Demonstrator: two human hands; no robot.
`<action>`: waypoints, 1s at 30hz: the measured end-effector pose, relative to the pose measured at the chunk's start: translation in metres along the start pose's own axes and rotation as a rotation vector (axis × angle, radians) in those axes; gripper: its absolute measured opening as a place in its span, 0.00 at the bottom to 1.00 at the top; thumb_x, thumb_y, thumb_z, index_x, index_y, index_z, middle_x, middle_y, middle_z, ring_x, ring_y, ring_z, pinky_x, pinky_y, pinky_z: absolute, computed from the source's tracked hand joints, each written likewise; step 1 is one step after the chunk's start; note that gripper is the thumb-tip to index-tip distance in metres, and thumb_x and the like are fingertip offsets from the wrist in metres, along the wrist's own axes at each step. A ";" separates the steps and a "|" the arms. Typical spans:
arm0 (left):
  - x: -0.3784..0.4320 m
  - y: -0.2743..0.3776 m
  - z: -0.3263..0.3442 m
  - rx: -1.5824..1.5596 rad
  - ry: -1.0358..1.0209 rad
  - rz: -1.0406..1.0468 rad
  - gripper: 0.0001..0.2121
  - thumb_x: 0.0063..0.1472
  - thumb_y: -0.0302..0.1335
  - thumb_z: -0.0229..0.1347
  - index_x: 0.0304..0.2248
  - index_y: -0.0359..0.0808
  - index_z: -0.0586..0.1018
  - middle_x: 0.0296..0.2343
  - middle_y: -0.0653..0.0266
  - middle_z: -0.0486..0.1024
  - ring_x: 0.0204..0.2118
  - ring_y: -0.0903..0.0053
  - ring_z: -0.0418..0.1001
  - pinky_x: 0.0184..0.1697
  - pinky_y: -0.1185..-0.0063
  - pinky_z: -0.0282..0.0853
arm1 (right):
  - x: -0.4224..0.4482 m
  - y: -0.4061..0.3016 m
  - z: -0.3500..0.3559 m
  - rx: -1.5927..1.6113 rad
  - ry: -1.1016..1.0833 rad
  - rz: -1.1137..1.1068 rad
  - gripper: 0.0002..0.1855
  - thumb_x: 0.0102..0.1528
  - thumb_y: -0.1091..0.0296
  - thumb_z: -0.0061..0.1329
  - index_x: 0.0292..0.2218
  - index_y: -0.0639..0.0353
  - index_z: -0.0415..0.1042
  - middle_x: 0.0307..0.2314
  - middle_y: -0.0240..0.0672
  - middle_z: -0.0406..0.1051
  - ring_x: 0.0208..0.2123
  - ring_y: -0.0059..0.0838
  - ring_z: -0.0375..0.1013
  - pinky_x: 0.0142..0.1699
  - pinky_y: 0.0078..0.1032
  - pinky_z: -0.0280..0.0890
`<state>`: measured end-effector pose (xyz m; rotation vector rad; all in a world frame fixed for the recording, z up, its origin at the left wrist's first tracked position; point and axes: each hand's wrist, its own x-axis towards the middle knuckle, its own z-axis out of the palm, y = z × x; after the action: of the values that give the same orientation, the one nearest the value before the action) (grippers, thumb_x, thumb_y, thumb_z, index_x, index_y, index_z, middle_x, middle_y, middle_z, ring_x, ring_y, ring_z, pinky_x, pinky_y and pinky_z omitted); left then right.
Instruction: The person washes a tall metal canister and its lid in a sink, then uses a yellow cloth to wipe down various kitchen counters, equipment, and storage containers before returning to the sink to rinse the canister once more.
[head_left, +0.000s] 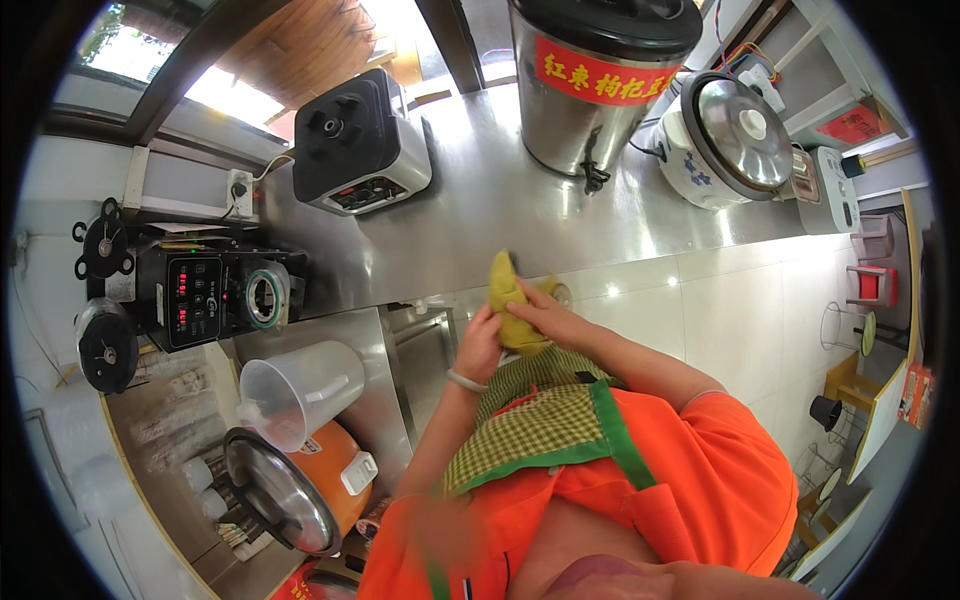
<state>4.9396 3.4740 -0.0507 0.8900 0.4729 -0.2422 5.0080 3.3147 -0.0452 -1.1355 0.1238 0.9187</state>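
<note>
A folded yellow-green cloth (504, 289) is bunched between my two hands, in front of my checked apron (540, 427). My left hand (478, 341) grips its left side, fingers curled against the fabric. From the right, my right hand (555, 316) closes on the cloth with the thumb laid over it. The cloth is held up near the front edge of the stainless steel counter (465, 202). A small dark thing shows just behind its upper end, too hidden to identify.
On the counter stand a blender base (345, 142), a steel drink dispenser (585, 127) with a tap, and a rice cooker (727, 142). A cup sealing machine (195, 292) is at left. Below it, a clear plastic bucket (315, 382) stands by an orange cooker (341, 465).
</note>
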 end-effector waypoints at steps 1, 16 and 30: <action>0.002 0.012 0.018 0.167 -0.027 0.090 0.20 0.64 0.23 0.42 0.55 0.30 0.62 0.51 0.55 0.66 0.52 0.72 0.66 0.55 0.74 0.61 | 0.020 0.002 -0.005 -0.170 0.000 -0.129 0.26 0.57 0.64 0.45 0.55 0.62 0.61 0.51 0.42 0.64 0.53 0.35 0.62 0.55 0.28 0.59; -0.036 -0.029 -0.093 0.381 0.532 -0.117 0.16 0.66 0.28 0.45 0.50 0.30 0.69 0.39 0.57 0.76 0.40 0.74 0.75 0.44 0.79 0.69 | 0.317 -0.068 -0.004 -1.742 0.281 -0.804 0.27 0.53 0.61 0.44 0.54 0.51 0.62 0.55 0.33 0.58 0.61 0.37 0.51 0.60 0.57 0.45; -0.068 -0.066 -0.112 0.376 0.669 -0.195 0.17 0.64 0.29 0.45 0.50 0.30 0.69 0.40 0.55 0.76 0.40 0.73 0.74 0.43 0.77 0.69 | 0.377 -0.102 -0.005 -1.910 0.427 -0.694 0.29 0.54 0.61 0.42 0.57 0.56 0.57 0.57 0.34 0.56 0.62 0.36 0.50 0.60 0.55 0.47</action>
<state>4.8219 3.5226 -0.1228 1.2952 1.1652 -0.2098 5.3215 3.5125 -0.1693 -2.8236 -0.9622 -0.1444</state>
